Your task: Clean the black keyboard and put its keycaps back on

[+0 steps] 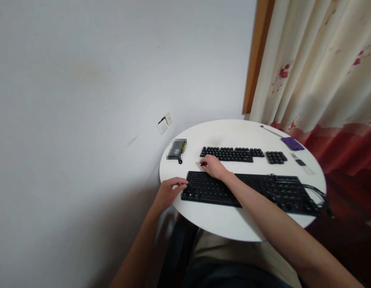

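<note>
A long black keyboard (215, 191) with its keycaps off lies along the near part of the round white table (233, 224). At its left edge, the thumb and index finger of my left hand (170, 193) come close together and touch the frame. My right hand (213, 166) reaches over the keyboard, its fingers closed on a small black keycap (202, 164) just above the tabletop. Behind that hand, loose black keycaps (233, 154) lie in rows like a keyboard layout. A separate block of number-pad keycaps (276, 157) sits to their right.
A blurred-out dark object (177, 149) lies at the back left, beside a small black ring (180, 161). At the right are a purple cloth (292, 143), a thin brush (271, 131), a wire puller (301, 162) and the keyboard's cable (319, 192). A wall (113, 120) borders the left.
</note>
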{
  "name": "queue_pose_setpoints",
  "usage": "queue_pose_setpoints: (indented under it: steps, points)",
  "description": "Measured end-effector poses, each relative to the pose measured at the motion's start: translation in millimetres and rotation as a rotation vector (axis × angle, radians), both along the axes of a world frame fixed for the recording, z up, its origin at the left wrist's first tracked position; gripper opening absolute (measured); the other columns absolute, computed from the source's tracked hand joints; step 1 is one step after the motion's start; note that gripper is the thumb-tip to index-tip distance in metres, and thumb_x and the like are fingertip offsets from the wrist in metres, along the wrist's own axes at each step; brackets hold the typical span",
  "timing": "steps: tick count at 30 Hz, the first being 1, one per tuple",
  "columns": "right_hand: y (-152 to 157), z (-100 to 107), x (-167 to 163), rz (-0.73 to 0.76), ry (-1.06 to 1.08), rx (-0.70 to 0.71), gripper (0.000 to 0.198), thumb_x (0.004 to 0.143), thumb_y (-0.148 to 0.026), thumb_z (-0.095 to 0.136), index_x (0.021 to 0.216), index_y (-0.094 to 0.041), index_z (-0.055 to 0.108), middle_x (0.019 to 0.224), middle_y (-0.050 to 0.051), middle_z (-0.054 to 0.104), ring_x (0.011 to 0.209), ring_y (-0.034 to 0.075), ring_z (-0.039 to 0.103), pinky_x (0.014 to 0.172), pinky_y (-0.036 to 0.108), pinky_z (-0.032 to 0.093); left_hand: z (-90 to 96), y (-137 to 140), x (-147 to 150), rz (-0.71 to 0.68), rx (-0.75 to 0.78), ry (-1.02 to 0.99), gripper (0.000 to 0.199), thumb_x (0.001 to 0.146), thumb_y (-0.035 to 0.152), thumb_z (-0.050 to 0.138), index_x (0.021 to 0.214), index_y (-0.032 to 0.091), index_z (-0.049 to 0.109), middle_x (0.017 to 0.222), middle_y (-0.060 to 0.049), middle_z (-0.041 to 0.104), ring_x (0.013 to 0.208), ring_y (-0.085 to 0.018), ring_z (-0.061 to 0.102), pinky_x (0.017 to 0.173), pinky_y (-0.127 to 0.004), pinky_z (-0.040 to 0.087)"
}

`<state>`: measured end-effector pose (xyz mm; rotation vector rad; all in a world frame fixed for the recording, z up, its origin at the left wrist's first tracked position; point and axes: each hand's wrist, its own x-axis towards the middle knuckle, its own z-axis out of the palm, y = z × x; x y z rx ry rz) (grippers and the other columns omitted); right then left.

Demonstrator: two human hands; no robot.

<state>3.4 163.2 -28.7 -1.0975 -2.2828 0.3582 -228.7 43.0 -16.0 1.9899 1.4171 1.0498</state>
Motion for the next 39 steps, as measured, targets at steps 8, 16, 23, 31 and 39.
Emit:
queue_pose_setpoints:
  steps: [8, 16, 23, 31, 39]
  points:
    - [-2, 1, 1, 0.063, 0.107, 0.064, 0.013, 0.082, -0.009, 0.071, 0.094, -0.014, 0.074, 0.086, 0.006, 0.065, 0.077, 0.016, 0.058, 0.077, 0.028, 0.045, -6.9, -4, 3, -0.080, 0.069, 0.029, 0.011, 0.083, 0.021, 0.067, 0.084, 0.021, 0.078, 0.093, -0.005, 0.078, 0.090, -0.020, 0.072, 0.088, -0.033, 0.057]
    - [-10, 11, -2, 0.161, 0.237, 0.128, 0.010, 0.083, -0.014, 0.075, 0.093, -0.013, 0.072, 0.084, 0.004, 0.062, 0.073, 0.015, 0.057, 0.074, 0.027, 0.047, -4.2, -9, 4, -0.121, 0.182, 0.131, 0.014, 0.088, 0.020, 0.064, 0.084, 0.021, 0.078, 0.091, -0.005, 0.078, 0.089, -0.019, 0.072, 0.086, -0.032, 0.057]
    - [-15, 16, -2, 0.176, 0.252, 0.159, 0.010, 0.085, -0.018, 0.075, 0.093, -0.014, 0.071, 0.085, 0.004, 0.061, 0.073, 0.015, 0.057, 0.074, 0.027, 0.047, 0.0, -12, 4, -0.155, 0.247, 0.284, 0.022, 0.092, 0.014, 0.057, 0.090, 0.023, 0.078, 0.096, -0.005, 0.077, 0.094, -0.018, 0.070, 0.089, -0.033, 0.057]
    - [-20, 20, -2, 0.209, 0.240, 0.208, 0.010, 0.087, -0.020, 0.073, 0.094, -0.015, 0.070, 0.089, 0.005, 0.061, 0.075, 0.015, 0.059, 0.074, 0.027, 0.048, 0.5, -21, 5, -0.197, 0.373, 0.445, 0.041, 0.086, -0.001, 0.047, 0.102, 0.022, 0.077, 0.104, -0.006, 0.076, 0.098, -0.019, 0.066, 0.089, -0.038, 0.057]
    - [-19, 20, -2, 0.205, 0.229, 0.228, 0.010, 0.089, -0.023, 0.071, 0.095, -0.015, 0.070, 0.089, 0.005, 0.061, 0.076, 0.016, 0.058, 0.075, 0.027, 0.048, -5.2, -31, 11, -0.044, 0.372, 0.460, 0.041, 0.084, -0.002, 0.047, 0.102, 0.021, 0.077, 0.108, -0.005, 0.076, 0.098, -0.020, 0.067, 0.090, -0.041, 0.057]
